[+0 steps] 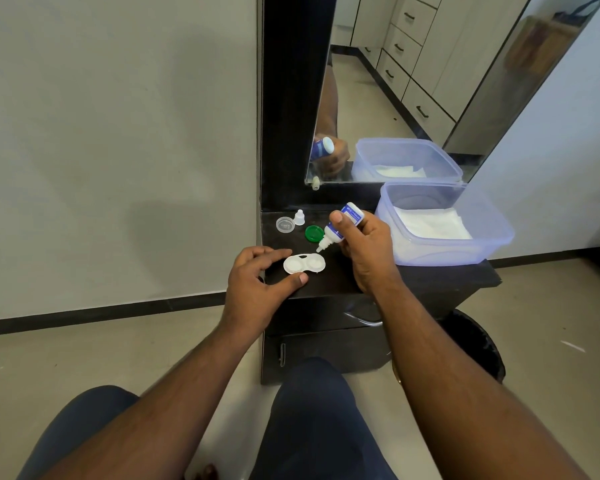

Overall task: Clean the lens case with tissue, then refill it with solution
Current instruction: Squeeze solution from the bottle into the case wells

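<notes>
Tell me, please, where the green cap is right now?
The green cap lies on the dark counter, behind the lens case and just left of the tilted bottle in the right hand.

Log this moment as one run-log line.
phase: refill | right hand: holds solution bottle tilted, nozzle over lens case | left hand: fingers steady case | caps off

Black cabinet top (pixel 430 277): white lens case (pixel 304 263) near front edge; green cap (pixel 314 233), clear cap (pixel 285 224), small nozzle cap (pixel 299 217) at its 12 o'clock; tissue tub (pixel 444 225) at 2 o'clock.
</notes>
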A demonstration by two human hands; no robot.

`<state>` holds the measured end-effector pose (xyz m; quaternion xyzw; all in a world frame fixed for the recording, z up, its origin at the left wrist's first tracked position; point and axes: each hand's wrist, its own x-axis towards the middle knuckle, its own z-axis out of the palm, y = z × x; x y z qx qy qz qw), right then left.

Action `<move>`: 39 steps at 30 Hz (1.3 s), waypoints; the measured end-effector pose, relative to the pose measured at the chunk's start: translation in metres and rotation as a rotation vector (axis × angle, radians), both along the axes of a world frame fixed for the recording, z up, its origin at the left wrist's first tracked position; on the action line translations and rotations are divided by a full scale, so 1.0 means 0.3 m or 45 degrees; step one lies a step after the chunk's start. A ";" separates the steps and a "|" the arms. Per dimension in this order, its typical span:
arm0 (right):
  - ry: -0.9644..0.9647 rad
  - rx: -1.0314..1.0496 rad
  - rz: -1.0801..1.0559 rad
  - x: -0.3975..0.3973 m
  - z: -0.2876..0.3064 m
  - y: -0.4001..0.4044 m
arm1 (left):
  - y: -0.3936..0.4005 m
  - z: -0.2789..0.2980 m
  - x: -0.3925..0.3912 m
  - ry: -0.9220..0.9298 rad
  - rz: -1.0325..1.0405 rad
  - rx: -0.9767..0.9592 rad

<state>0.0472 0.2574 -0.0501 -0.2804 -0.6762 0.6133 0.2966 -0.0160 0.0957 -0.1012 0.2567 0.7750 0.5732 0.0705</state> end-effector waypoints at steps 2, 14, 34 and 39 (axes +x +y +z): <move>-0.002 -0.004 -0.016 0.001 -0.001 -0.002 | 0.000 0.002 0.000 -0.001 0.001 0.003; 0.044 -0.076 -0.044 0.006 0.005 -0.005 | 0.001 -0.002 0.003 0.010 0.009 0.006; -0.031 -0.031 -0.062 0.001 -0.001 0.000 | 0.005 -0.019 -0.004 0.032 0.014 0.000; -0.065 -0.005 -0.071 0.002 -0.001 0.000 | 0.004 -0.014 -0.001 0.027 0.008 0.005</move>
